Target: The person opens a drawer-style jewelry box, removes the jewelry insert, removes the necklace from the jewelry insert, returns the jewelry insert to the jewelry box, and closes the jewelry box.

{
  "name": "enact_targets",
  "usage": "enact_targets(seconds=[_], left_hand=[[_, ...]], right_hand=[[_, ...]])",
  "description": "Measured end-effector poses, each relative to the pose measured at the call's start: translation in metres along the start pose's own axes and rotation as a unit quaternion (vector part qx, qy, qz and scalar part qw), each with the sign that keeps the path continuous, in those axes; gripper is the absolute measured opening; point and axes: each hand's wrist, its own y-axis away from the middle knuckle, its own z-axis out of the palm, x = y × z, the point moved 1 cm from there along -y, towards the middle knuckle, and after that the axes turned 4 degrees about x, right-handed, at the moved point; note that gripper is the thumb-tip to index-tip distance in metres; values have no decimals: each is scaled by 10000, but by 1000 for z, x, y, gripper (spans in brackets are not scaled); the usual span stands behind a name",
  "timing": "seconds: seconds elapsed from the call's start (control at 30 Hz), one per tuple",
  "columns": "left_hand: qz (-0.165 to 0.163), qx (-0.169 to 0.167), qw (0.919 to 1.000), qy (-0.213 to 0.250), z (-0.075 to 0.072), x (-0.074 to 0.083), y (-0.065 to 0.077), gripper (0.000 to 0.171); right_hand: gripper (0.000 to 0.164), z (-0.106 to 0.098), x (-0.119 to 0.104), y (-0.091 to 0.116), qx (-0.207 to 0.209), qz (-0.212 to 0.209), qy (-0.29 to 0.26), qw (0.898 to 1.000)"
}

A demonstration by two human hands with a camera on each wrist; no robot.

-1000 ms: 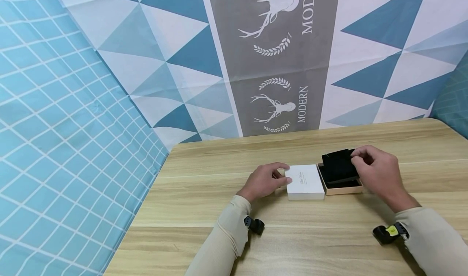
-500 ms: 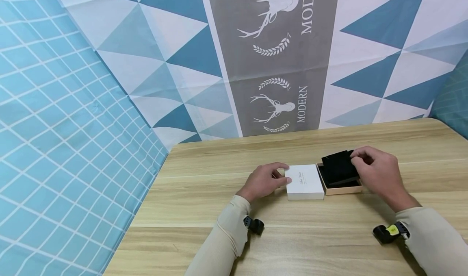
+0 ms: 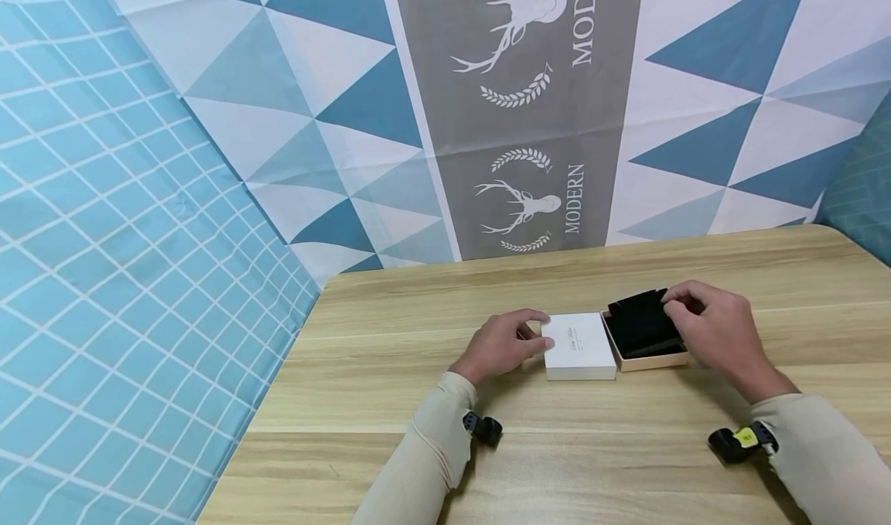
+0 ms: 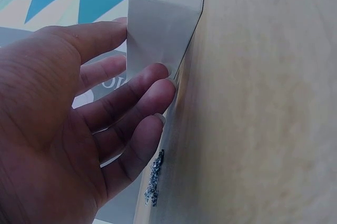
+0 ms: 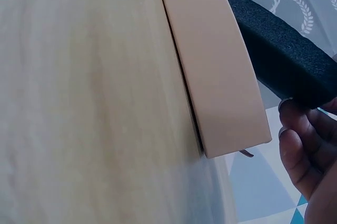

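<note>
On the table a white box (image 3: 578, 347) with small print on top sits against an open peach-coloured box (image 3: 654, 362). My left hand (image 3: 503, 346) holds the white box at its left side, thumb and fingers at its edges; in the left wrist view the fingertips (image 4: 160, 74) touch its wall. My right hand (image 3: 720, 332) pinches a black foam pad (image 5: 287, 50) by its right edge. That pad is tilted over the peach box, its lower edge inside. The box's interior is mostly hidden beneath it.
A silvery, glittering strip like a chain (image 4: 154, 179) lies on the table beyond my left fingers. The wooden table (image 3: 390, 370) meets a patterned cloth backdrop (image 3: 529, 123) behind and a blue gridded cloth (image 3: 139, 277) at left.
My right hand has moved slightly left and down with the foam pad, which sits lower and flatter over the peach box. My left hand and the white box stay in place.
</note>
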Motion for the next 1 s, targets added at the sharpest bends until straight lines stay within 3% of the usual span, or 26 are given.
enact_targets(seconds=[1.0], left_hand=[[62,-9,10000,-45,-1,-1,0,35]], right_hand=[[13,0,2,-1,-276,70,72,9996]])
